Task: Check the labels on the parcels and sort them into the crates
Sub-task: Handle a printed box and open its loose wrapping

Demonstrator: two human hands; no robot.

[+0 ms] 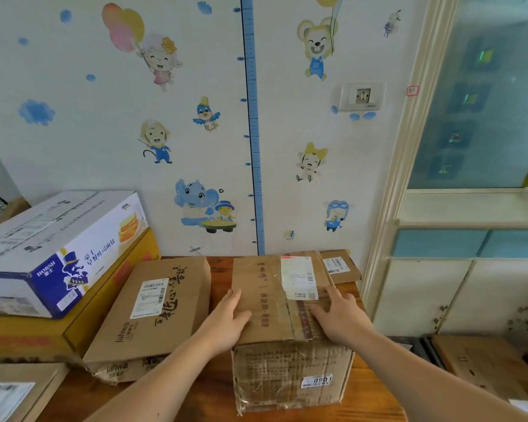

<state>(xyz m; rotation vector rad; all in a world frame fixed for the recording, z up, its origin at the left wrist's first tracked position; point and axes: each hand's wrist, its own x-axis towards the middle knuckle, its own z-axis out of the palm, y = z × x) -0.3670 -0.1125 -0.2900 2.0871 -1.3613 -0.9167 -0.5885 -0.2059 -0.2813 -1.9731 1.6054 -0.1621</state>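
I see the brown box (269,303) standing mid-table (221,269), the left hand (232,318) laid along its top left edge and the right hand (339,318) flat on the lid, fingers straight, slightly apart, gripping nothing. Its white label (299,277) is too blurred to read, and the small parcel (339,266) behind is half hidden.

We face a bench (220,277) set against the wall (73,153). At its middle stands a tall parcel (272,303), with our left hand (230,318) at its top left edge and our right hand (339,318) on top, below the label (299,277). A flat parcel (153,318) lies just left of it, and a small parcel (339,266) behind it to the right. Far left, a carton (58,248) sits on a bigger box (28,339).
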